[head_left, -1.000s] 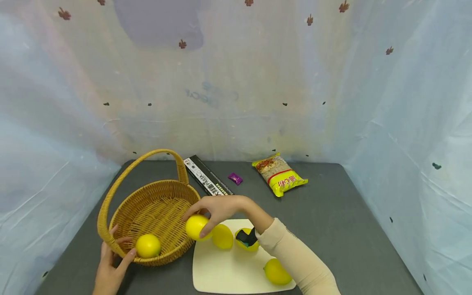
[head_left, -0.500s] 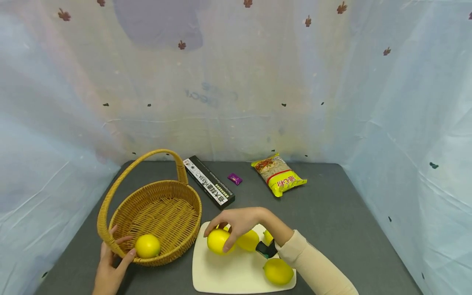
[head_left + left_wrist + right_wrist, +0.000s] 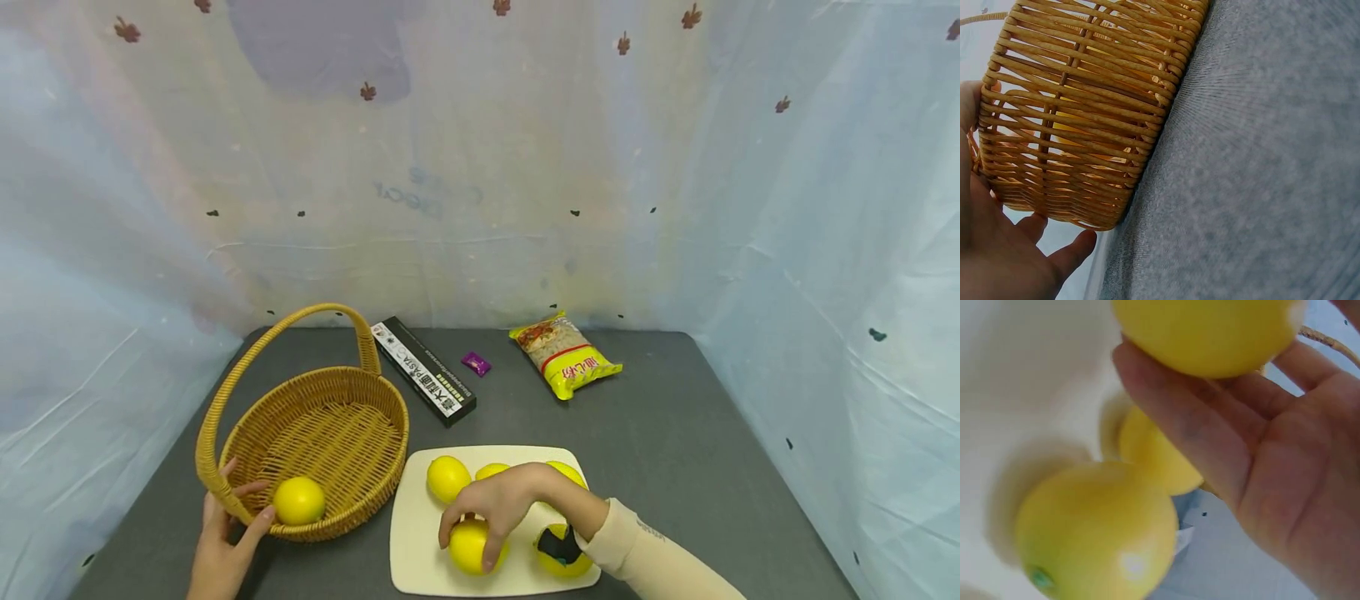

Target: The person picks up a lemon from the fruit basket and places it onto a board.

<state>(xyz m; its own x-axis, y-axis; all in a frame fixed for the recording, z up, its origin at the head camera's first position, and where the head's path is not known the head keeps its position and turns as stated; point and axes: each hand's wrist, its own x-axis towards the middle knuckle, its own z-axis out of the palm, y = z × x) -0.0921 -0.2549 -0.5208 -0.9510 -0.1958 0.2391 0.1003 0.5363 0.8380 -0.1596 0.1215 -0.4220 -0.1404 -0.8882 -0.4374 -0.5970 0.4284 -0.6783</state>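
**Right hand on a lemon at the board's near edge**

The lemon (image 3: 469,546) lies on the cream cutting board (image 3: 416,533), toward its near edge, with the right hand (image 3: 495,506) over it. The fingers curl down round the fruit, so this grip is closed on the lemon; the right wrist view shows the fruit against the fingertips with the palm clear of it. Four more lemons share the board: one at the far left (image 3: 447,478), two partly hidden behind the hand, and one under the wrist (image 3: 564,560).

Left of the board stands the wicker basket (image 3: 330,392), holding a single lemon (image 3: 299,500) near its front wall. The left hand (image 3: 222,550) rests against the basket's outer wall, fingers straight and spread, grip relaxed.

Farther back on the grey worktop (image 3: 660,433) lie a black pasta box (image 3: 424,382), a small purple wrapper (image 3: 476,363) and a yellow noodle packet (image 3: 565,354).
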